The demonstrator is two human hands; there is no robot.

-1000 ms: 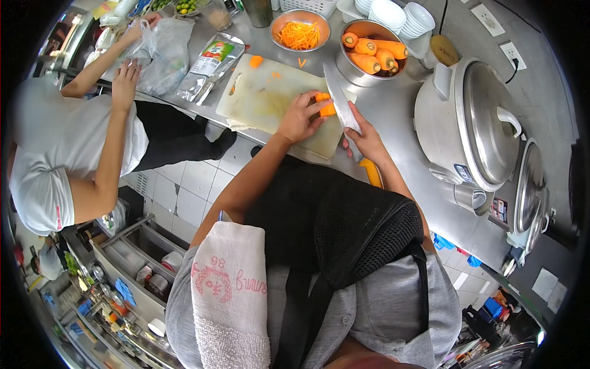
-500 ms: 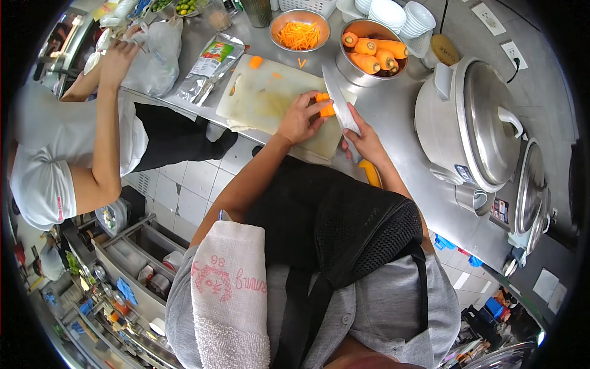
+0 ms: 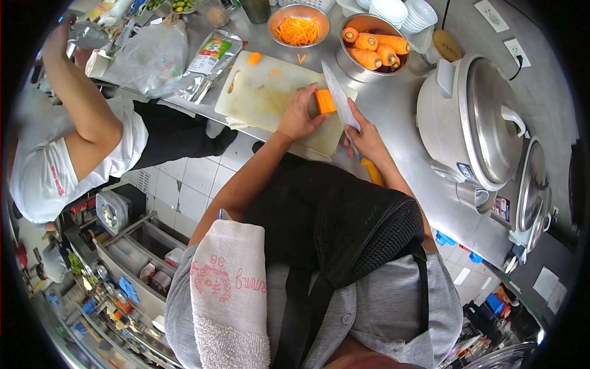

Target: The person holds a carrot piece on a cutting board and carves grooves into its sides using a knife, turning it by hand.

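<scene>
A squared block of carrot (image 3: 326, 102) stands near the right end of the white cutting board (image 3: 261, 92). My left hand (image 3: 299, 115) holds it from the left, with fingertips along its far side and the thumb near its front. In my right hand (image 3: 367, 138) is a kitchen knife (image 3: 337, 93), its broad blade tilted along the block's right side and its tip pointing away from me. The grip hides most of the knife's handle. Farther left on the board lie a carrot chunk (image 3: 254, 58) and small orange scraps (image 3: 275, 72).
Behind the board are a bowl of carrot strips (image 3: 298, 31) and a steel pot of peeled carrots (image 3: 376, 50). A foil pouch (image 3: 212, 58) and plastic bag (image 3: 157, 58) lie left. A large lidded cooker (image 3: 455, 123) stands right. A co-worker's arm (image 3: 86, 101) reaches over the counter's left end.
My left fingers have drawn back slightly, showing more of the carrot block. The knife stays close beside it. The co-worker's hands have moved left, off the plastic bag.
</scene>
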